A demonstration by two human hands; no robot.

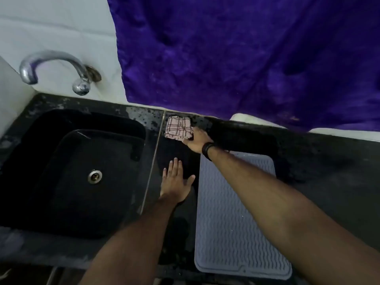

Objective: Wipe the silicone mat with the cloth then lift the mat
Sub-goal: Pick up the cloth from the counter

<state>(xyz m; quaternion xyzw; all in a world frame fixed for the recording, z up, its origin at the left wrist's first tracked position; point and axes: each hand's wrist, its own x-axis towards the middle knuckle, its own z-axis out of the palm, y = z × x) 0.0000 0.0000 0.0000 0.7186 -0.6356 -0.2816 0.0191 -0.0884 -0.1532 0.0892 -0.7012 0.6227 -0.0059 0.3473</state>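
- Silicone mat (236,223): grey, wavy-ribbed, lies flat on the dark counter (329,171) in the lower centre-right of the frame; the right forearm crosses over its upper left part
- Cloth (178,128): pink checked, folded, rests on the counter at the upper centre of the frame, beyond the mat's far left corner and apart from it
- Right hand (197,140): at the cloth's near right edge, touching it; the fingers are hidden under hand and cloth, so I cannot tell whether the grip has closed
- Left hand (174,182): flat on the counter, fingers straight and spread, holding nothing, just left of the mat
- Step in hand, as judged: taking up the cloth; wiping not begun
- Advice: gather the cloth in a firm fold, bring it to the mat's far edge, wipe along the ribs in overlapping strokes; the left hand could pin the mat's near left edge against sliding
- Sink (24,161) and tap (51,64) occupy the left; a purple fabric (246,58) hangs at the upper right
- Black wristband (207,150) on the right wrist
- Brands, labels, writing: none legible anywhere
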